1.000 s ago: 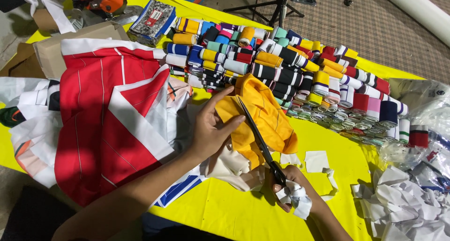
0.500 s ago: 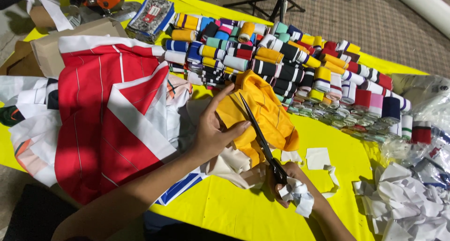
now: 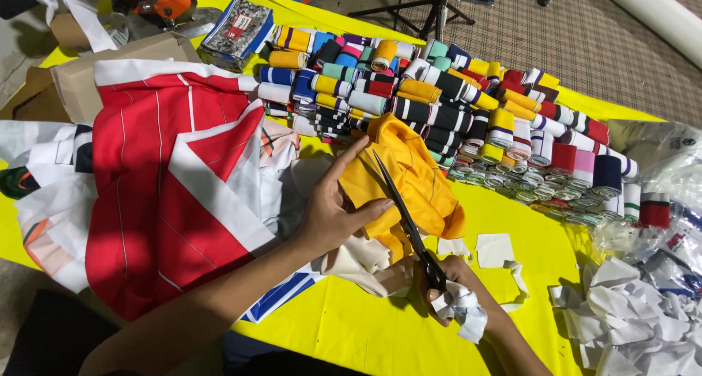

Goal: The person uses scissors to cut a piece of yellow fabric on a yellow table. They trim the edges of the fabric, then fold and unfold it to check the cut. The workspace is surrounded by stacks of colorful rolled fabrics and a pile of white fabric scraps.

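Observation:
A piece of yellow fabric (image 3: 420, 175) lies on the yellow table (image 3: 351, 332), over some cream cloth (image 3: 362, 263). My left hand (image 3: 333, 208) presses flat on the yellow fabric's left side, fingers spread. My right hand (image 3: 457, 292) grips the handles of black scissors (image 3: 406, 219), whose blades point away from me across the yellow fabric. The same hand also holds a wad of white cloth scraps (image 3: 464, 310).
A red and white garment (image 3: 168, 193) is spread at the left. Several rolls of striped ribbing (image 3: 453, 105) cover the far side. White fabric offcuts (image 3: 629, 310) pile at the right, small white pieces (image 3: 493, 248) beside the scissors. A cardboard box (image 3: 110, 65) sits far left.
The scissors and my right hand have shifted slightly along the yellow fabric. My left hand stays pressed on it.

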